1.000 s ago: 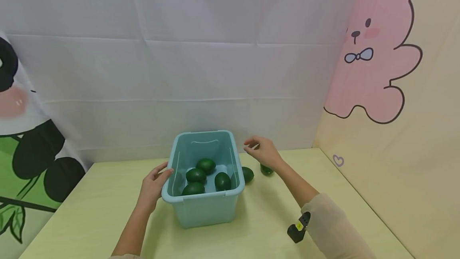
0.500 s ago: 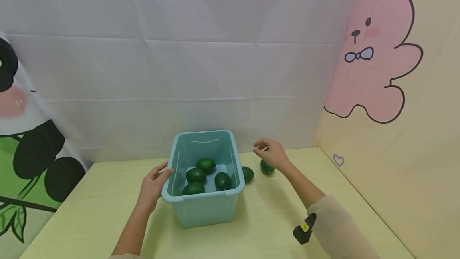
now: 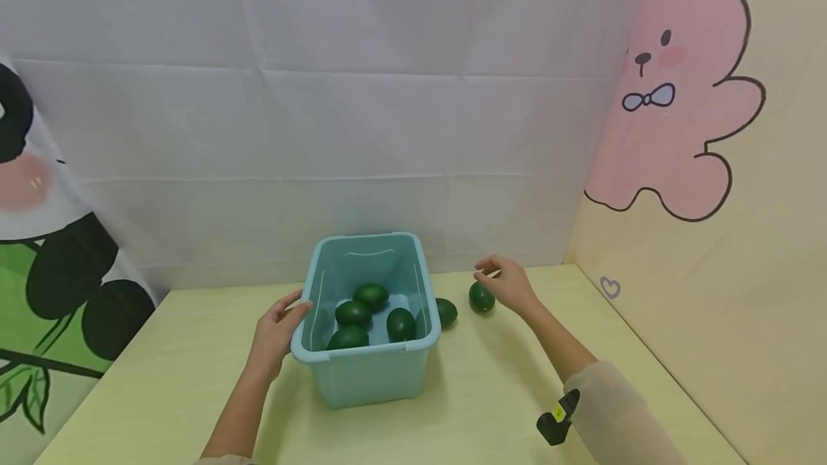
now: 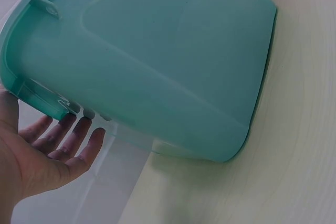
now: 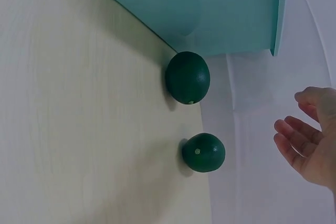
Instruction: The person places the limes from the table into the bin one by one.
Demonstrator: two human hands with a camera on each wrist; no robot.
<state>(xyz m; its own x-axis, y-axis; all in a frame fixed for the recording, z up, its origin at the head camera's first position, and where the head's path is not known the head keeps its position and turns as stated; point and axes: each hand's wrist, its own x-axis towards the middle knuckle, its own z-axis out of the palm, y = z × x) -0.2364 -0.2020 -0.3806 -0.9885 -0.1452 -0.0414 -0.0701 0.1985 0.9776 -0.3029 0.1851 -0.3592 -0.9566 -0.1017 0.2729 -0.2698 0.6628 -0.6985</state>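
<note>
A teal plastic bin stands on the table with several dark green, smooth avocados lying inside. My left hand grips its left rim, thumb over the edge and fingers on the outer side; the left wrist view shows those fingers under the rim. Two more avocados lie on the table right of the bin: one close to its wall, the other farther right. Above and just right of that farther one hovers my right hand, fingers loosely bent, holding nothing and apart from the fruit.
The pale yellow table runs back to a white cloth backdrop. On the right rises a cream wall panel with a pink bear drawing. A panda print covers the left side.
My right hand has moved rightward and slightly down from beside the bin's rim, uncovering the farther avocado. The left hand and bin have stayed put.
</note>
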